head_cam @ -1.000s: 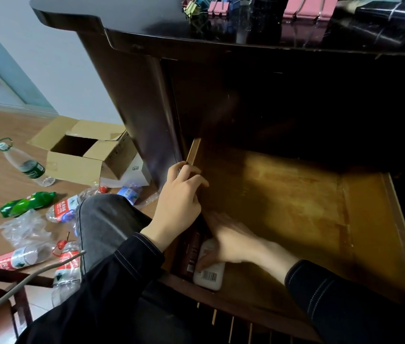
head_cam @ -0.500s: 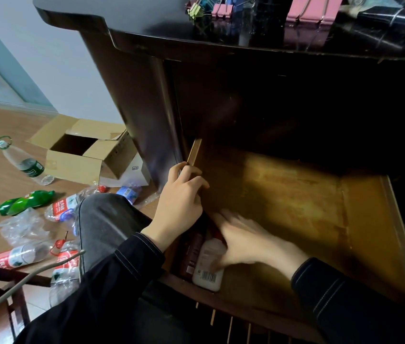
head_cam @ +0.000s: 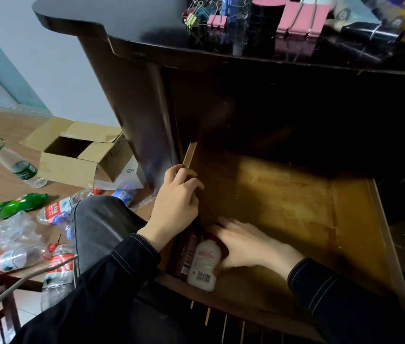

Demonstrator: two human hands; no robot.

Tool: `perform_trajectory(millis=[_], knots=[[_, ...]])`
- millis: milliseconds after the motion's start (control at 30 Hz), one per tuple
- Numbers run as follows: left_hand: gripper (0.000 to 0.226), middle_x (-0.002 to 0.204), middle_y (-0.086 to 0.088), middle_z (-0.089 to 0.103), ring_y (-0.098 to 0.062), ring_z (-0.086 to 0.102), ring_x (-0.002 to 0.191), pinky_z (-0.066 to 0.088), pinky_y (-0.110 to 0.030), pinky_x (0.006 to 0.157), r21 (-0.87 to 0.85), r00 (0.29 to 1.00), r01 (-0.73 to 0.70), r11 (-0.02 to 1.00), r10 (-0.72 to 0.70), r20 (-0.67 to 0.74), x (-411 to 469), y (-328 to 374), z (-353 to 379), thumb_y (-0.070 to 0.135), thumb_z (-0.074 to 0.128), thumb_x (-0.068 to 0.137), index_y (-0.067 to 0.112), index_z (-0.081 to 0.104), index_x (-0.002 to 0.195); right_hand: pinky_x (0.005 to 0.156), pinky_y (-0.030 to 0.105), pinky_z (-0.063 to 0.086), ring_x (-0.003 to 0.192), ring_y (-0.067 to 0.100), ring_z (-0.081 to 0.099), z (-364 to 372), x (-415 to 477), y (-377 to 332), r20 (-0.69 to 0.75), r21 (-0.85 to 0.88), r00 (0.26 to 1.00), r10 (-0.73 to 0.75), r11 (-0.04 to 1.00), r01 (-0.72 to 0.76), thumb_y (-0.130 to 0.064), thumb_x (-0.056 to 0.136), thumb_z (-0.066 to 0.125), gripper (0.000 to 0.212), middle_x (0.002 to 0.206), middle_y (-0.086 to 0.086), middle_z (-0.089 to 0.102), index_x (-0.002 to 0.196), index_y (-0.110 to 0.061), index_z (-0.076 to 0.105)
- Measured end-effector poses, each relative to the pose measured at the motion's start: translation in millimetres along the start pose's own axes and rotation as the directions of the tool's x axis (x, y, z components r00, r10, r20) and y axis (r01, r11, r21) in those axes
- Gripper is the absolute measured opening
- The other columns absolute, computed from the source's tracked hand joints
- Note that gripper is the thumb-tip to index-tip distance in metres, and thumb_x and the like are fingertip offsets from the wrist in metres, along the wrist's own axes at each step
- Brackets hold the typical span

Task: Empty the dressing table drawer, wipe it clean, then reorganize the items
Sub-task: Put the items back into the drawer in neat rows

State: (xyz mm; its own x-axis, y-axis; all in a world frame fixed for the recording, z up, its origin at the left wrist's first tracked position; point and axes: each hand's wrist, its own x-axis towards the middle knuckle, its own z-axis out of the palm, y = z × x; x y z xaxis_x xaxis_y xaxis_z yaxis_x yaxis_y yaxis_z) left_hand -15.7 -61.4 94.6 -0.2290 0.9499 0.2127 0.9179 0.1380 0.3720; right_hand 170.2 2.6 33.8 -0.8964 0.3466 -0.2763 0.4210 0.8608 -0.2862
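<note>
Right hand against bottle in drawer

The glossy tabletop is black, the metal binder clips pink, the wooden drawer blotchy amber; the white plastic bottle bears black barcode stripes.

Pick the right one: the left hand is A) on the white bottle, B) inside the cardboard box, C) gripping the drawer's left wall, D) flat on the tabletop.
C: the left hand grips the drawer by its left wall; the right hand is at the white bottle.
</note>
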Motion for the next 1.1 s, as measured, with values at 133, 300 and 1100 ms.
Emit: perform_trajectory(millis=[133,300,1100], knots=[[0.021,0.124,0.002,0.056,-0.027,0.037,0.131,0.044,-0.044,0.099,-0.018,0.999,-0.012,1.0,0.011,-0.051,-2.1,3.5,-2.7,0.018,0.063,0.089,0.017,0.071,0.109,0.1,0.041,0.048,0.134,0.025,0.04,-24.9,-14.0,3.4,-0.037,0.041,0.996,0.084,0.996,-0.082,-0.074,0.076,0.065,0.094,0.147,0.002,0.04,0.15,-0.025,0.035],[0.029,0.121,0.007,0.059,-0.019,0.046,0.121,0.049,-0.04,0.093,-0.078,0.989,-0.042,0.996,0.031,-0.144,2.6,19.4,-27.9,0.04,0.063,0.093,0.023,0.068,0.115,0.084,0.02,0.048,0.121,-0.001,0.042,-72.8,-55.8,-0.8,-0.326,0.035,0.939,0.113,0.994,-0.107,-0.078,0.085,0.045,0.069,0.133,-0.023,0.04,0.141,-0.037,0.045],[0.021,0.1,0.004,0.063,-0.022,0.053,0.098,0.047,-0.039,0.079,-0.04,0.769,-0.447,0.894,0.361,-0.528,161.9,149.1,-193.2,0.024,0.071,0.086,0.016,0.068,0.105,0.069,0.026,0.044,0.09,0.0,0.054,-293.1,-90.1,1.8,-0.827,0.052,0.535,0.173,0.971,-0.233,-0.047,0.088,0.055,0.018,0.098,-0.016,0.054,0.094,-0.034,0.065]])
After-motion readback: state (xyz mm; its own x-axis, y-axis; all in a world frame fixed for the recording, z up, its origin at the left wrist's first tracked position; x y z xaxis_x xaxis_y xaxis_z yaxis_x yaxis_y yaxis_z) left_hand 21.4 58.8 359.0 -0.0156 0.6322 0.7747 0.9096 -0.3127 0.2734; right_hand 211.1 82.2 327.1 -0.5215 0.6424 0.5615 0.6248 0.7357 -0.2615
